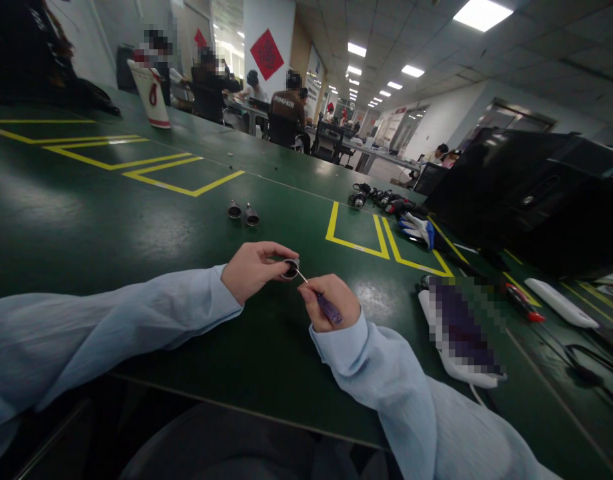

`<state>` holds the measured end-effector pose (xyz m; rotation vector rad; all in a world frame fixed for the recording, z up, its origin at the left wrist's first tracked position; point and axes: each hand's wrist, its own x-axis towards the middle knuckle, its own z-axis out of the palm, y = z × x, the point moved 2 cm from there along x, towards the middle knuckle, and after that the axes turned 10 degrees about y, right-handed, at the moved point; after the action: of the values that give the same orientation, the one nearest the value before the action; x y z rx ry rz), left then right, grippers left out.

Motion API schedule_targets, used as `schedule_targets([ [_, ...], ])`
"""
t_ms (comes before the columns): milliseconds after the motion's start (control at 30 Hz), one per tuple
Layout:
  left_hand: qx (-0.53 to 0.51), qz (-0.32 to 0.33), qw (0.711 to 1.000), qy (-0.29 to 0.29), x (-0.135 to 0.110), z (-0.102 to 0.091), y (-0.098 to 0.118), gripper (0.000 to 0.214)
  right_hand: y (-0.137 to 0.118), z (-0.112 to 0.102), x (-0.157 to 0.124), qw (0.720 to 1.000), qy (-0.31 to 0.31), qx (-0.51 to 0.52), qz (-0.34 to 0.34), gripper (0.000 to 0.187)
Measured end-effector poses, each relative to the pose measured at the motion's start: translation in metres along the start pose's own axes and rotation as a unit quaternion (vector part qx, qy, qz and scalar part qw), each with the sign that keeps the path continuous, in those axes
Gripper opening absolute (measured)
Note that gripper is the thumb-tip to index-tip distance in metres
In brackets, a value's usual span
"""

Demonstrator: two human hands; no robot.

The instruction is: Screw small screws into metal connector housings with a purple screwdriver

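Nearest, at about four o'clock from the held part, the right hand (333, 300) is closed around the purple handle of a screwdriver (329, 309), its thin shaft slanting toward ten o'clock. The tip reaches the mouth of a round, cup-like part (290, 269) above the green table (281, 373); whether it touches anything inside is too small to tell. The left hand (256, 267), at nine o'clock, pinches that part between thumb and fingers. Work on this piece looks under way and unfinished. Farther out, between ten and eleven o'clock, two similar cups (243, 213) stand side by side, untouched; whether they are done or waiting cannot be told. Beyond, toward two o'clock, lies a white-and-blue glove (419, 228).
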<state>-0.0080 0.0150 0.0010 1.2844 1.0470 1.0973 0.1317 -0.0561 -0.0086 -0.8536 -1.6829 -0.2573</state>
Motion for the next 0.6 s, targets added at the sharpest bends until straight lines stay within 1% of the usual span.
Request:
schedule_targets([
  [100, 0.007, 0.003, 1.000, -0.001, 0.000, 0.000, 0.000, 0.030, -0.001, 0.000, 0.000, 1.000, -0.001, 0.001, -0.017, 0.008],
  [233, 0.018, 0.009, 1.000, 0.003, 0.001, 0.000, -0.001, 0.030, -0.003, 0.001, 0.000, 0.999, -0.004, -0.013, -0.038, 0.011],
  [400, 0.025, 0.016, 1.000, 0.004, 0.001, 0.000, -0.001, 0.029, -0.006, 0.004, 0.000, 0.998, -0.019, -0.010, -0.055, 0.009],
  [500, 0.029, 0.020, 0.999, 0.002, 0.000, 0.000, 0.000, 0.030, -0.009, 0.004, 0.001, 0.996, -0.039, -0.011, -0.075, 0.008],
  [600, 0.033, 0.023, 0.999, 0.000, -0.001, 0.000, 0.001, 0.030, -0.011, 0.003, 0.003, 0.995, -0.051, -0.021, -0.079, 0.007],
])
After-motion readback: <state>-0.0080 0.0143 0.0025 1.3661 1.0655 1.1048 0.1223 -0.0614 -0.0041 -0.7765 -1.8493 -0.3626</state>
